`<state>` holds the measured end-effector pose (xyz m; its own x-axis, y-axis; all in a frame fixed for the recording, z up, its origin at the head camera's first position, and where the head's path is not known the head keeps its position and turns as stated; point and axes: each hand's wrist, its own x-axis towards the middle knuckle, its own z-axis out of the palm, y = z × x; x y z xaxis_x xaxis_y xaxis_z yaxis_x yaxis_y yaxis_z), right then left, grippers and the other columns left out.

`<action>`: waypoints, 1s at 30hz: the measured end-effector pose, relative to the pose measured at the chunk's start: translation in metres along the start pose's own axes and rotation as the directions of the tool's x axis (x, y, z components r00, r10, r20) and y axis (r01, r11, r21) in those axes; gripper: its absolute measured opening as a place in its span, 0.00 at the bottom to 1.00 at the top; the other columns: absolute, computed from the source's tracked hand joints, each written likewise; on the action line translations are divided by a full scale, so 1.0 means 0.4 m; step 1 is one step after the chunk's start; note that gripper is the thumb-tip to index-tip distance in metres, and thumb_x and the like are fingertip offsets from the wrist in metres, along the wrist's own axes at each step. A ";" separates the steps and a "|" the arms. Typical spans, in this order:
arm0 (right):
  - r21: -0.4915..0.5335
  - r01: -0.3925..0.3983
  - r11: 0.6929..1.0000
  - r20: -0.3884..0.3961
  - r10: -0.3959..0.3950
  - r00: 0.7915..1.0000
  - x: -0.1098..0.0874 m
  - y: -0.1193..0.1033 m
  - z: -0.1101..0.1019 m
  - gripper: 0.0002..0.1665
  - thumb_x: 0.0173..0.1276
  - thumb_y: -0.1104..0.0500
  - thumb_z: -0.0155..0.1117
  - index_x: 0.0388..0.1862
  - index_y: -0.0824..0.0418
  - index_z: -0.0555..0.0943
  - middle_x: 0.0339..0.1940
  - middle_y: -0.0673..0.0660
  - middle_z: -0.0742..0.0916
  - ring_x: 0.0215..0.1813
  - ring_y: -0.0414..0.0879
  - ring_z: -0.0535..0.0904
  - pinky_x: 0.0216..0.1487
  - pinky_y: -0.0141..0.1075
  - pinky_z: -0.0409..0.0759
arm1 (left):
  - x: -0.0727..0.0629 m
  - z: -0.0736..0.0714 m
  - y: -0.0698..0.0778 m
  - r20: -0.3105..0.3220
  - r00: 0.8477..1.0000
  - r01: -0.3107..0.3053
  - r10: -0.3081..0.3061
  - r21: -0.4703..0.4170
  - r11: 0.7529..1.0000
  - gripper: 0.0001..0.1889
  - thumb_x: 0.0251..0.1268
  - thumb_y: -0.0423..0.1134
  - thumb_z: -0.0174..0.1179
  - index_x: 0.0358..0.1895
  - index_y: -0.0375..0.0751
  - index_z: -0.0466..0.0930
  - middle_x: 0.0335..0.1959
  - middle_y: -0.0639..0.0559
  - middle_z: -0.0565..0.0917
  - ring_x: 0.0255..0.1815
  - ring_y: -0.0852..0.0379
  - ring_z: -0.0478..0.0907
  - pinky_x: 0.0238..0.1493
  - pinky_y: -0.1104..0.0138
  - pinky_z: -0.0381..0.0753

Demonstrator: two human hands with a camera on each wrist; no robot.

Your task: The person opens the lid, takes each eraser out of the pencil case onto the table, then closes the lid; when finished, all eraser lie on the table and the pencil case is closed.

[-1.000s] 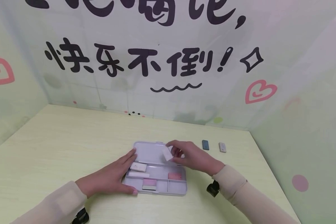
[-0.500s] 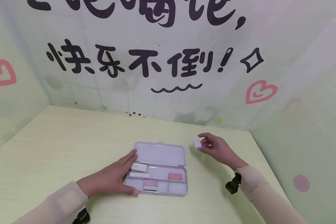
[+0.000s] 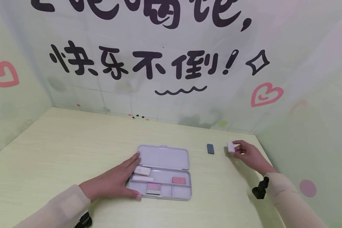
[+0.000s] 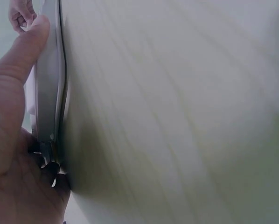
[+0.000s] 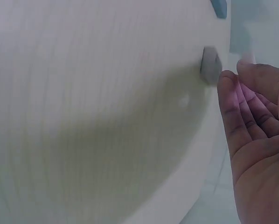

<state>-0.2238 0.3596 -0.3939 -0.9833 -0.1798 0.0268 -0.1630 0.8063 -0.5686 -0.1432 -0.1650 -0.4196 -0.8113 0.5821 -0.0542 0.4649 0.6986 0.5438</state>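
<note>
In the head view my right hand [image 3: 252, 156] pinches a white eraser [image 3: 230, 147] between thumb and fingertips. It hangs over a grey eraser [image 3: 226, 151] on the table, partly covering it; the right wrist view shows the grey eraser [image 5: 211, 66] beside my fingertips. An open white plastic case [image 3: 181, 193] lies at the middle. Inside are a white eraser [image 3: 142, 171], a thin white piece [image 3: 143, 179], a pink-and-white eraser [image 3: 153, 186] and a red-pink eraser [image 3: 178, 180]. My left hand [image 3: 114, 182] rests along the case's left side, fingers extended, thumb at the front edge.
A dark blue eraser [image 3: 210, 148] lies on the table [image 3: 74, 142] between the case and my right hand. Printed walls [image 3: 117, 95] rise behind and at both sides. The table's right edge runs close to my right hand.
My right hand has carried the white eraser from above the case's lid rightward, past the blue eraser, to the grey eraser. The left hand has stayed at the case.
</note>
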 end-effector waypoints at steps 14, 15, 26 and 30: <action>-0.110 -0.091 0.990 0.020 0.094 0.995 -0.045 0.118 -0.068 0.30 0.73 0.61 0.69 0.66 0.77 0.74 0.46 0.67 0.88 0.46 0.46 0.84 0.36 0.27 0.79 | 0.002 -0.001 0.001 0.002 1.000 0.009 -0.009 0.001 1.000 0.69 0.50 0.74 0.72 0.83 0.28 0.50 0.88 0.36 0.46 0.85 0.32 0.57 0.79 0.39 0.65; -0.115 -0.092 0.989 0.017 0.094 0.995 -0.045 0.119 -0.068 0.29 0.73 0.61 0.69 0.66 0.77 0.74 0.46 0.67 0.89 0.46 0.46 0.84 0.36 0.27 0.79 | 0.003 -0.001 0.001 0.002 1.000 0.009 -0.009 0.001 1.000 0.69 0.50 0.74 0.72 0.83 0.28 0.50 0.88 0.36 0.46 0.85 0.32 0.57 0.79 0.39 0.65; -0.171 -0.069 0.983 0.069 0.082 0.994 -0.029 0.138 -0.060 0.24 0.72 0.65 0.68 0.62 0.78 0.76 0.47 0.69 0.87 0.48 0.58 0.85 0.42 0.36 0.82 | 0.001 0.001 0.001 -0.014 1.000 -0.009 0.009 0.002 1.000 0.68 0.51 0.73 0.72 0.82 0.27 0.51 0.88 0.35 0.47 0.84 0.31 0.57 0.78 0.39 0.66; -0.176 -0.103 0.979 0.096 0.121 0.988 -0.027 0.138 -0.057 0.25 0.72 0.66 0.66 0.63 0.79 0.75 0.47 0.68 0.86 0.47 0.56 0.84 0.42 0.39 0.82 | -0.001 0.001 0.003 -0.015 1.000 -0.011 0.011 -0.003 1.000 0.68 0.52 0.73 0.72 0.82 0.27 0.52 0.88 0.36 0.48 0.84 0.33 0.58 0.78 0.39 0.67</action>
<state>-0.2238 0.4188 -0.4066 -0.9836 -0.1340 -0.1209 -0.0727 0.9072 -0.4144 -0.1423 -0.1642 -0.4193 -0.8114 0.5834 -0.0353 0.4729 0.6910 0.5467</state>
